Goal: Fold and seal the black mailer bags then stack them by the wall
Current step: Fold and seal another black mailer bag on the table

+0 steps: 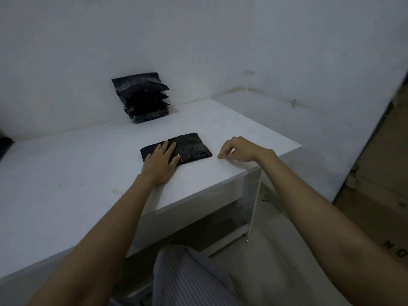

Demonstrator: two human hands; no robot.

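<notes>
**Head view: one flat bag under the palm, a pile waiting at the wall**

Head camera looks down on a white table, and the folded black mailer bag lies flat near the table's right end, closer to the front edge than to the wall. Its long axis runs roughly left to right, parallel to that front edge, with the right end angled slightly toward the front. The bag's glossy right half shows; its left half is covered.

Left hand is down on it, palm flat, fingers straight and a little spread, pointing away toward the wall, thumb out to the right. It presses the bag onto the table, nothing curled around it. The heel of the hand sits on bare table just in front of the bag.

Right hand is just beside the bag's right end, not touching it. Its fingers are loosely curled downward, tips at or just above the table near the right front corner, and it holds nothing.

Over at the back edge, a stack of black bags stands against the white wall, several high, the upper ones leaning on the wall. It is well apart from the bag under the hand.

Brown cardboard boxes show off the table's right side, and striped cloth at the bottom.
</notes>
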